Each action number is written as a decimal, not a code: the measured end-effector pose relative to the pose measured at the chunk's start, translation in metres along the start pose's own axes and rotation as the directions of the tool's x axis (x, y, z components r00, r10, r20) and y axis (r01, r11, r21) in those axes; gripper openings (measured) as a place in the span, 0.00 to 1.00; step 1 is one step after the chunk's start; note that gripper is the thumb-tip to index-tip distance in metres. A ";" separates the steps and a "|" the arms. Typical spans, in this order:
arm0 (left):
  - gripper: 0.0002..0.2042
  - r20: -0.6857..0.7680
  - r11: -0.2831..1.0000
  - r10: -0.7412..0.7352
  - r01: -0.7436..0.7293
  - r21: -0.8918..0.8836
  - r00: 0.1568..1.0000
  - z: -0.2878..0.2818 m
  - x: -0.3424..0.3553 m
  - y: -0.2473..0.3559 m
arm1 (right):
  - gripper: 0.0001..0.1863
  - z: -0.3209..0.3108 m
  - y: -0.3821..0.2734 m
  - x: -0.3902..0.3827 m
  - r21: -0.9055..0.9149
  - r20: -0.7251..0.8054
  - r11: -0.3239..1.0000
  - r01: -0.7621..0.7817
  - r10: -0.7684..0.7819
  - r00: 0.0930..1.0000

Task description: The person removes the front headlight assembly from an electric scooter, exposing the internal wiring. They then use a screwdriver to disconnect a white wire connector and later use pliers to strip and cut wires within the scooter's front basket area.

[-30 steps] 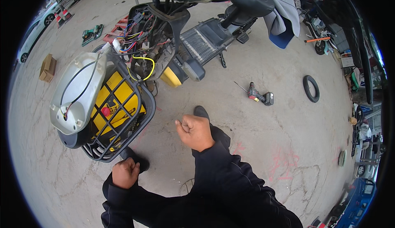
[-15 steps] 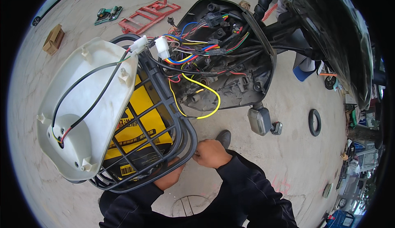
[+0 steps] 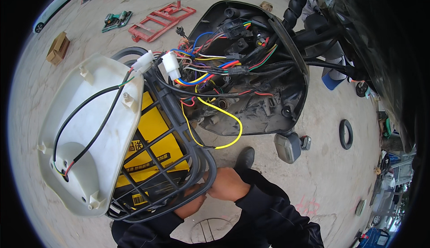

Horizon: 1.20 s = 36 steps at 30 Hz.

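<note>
A black wire basket point(image 3: 166, 137) holds a yellow and black package point(image 3: 154, 147). My right hand point(image 3: 228, 184) is curled closed beside the basket's lower right corner. Just below it, partly behind the bars, my left hand point(image 3: 191, 207) is bent closed, its fingers close to the right hand's. Whatever lies between the fingers is hidden by the rim and the hands. A white plastic cover point(image 3: 96, 109) leans over the basket's left side, inner face up, with two cables to a white connector point(image 3: 144, 62). Another white connector point(image 3: 170, 65) hangs on coloured wires beside it.
An open black vehicle housing point(image 3: 268, 113) full of wiring stands beyond the basket; a yellow wire point(image 3: 240, 129) loops out of it. A lamp point(image 3: 287, 148) hangs below. On the ground are a red metal frame point(image 3: 163, 19), a tool case point(image 3: 117, 21), a cardboard box point(image 3: 58, 48) and a tyre point(image 3: 346, 134).
My right hand has moved left and down, and now meets my left hand at the basket's corner. The basket, cover and housing sit slightly lower in the picture.
</note>
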<state>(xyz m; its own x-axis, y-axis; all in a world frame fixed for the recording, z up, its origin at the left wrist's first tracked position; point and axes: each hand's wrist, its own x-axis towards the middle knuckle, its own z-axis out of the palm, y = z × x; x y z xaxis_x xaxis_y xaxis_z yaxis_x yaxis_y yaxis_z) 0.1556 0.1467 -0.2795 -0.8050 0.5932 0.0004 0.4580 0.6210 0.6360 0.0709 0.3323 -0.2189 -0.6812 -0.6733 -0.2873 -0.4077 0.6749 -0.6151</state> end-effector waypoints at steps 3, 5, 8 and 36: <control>0.05 0.041 0.998 -0.034 0.032 0.053 0.999 0.004 -0.003 -0.003 | 0.10 0.000 -0.002 -0.001 0.000 0.016 1.000 -0.011 0.011 1.000; 0.04 0.009 0.997 -0.067 0.067 0.047 0.998 0.004 -0.004 -0.003 | 0.10 0.000 -0.003 -0.001 0.007 0.007 1.000 -0.002 0.002 1.000; 0.04 -0.041 0.997 -0.046 0.048 0.062 0.998 0.000 -0.004 0.000 | 0.10 -0.001 -0.004 -0.001 0.007 -0.002 1.000 -0.004 0.004 1.000; 0.08 -0.157 0.973 -0.177 0.149 -0.175 0.971 0.009 -0.019 -0.003 | 0.11 0.020 0.002 0.006 0.088 -0.069 0.993 0.082 -0.076 0.995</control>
<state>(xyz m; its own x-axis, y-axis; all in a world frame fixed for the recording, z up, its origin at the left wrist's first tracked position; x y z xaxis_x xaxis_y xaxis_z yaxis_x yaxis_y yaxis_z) 0.1733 0.1382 -0.2883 -0.9226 0.3856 0.0088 0.2593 0.6032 0.7543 0.0782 0.3235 -0.2368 -0.6882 -0.7007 -0.1883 -0.4074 0.5880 -0.6988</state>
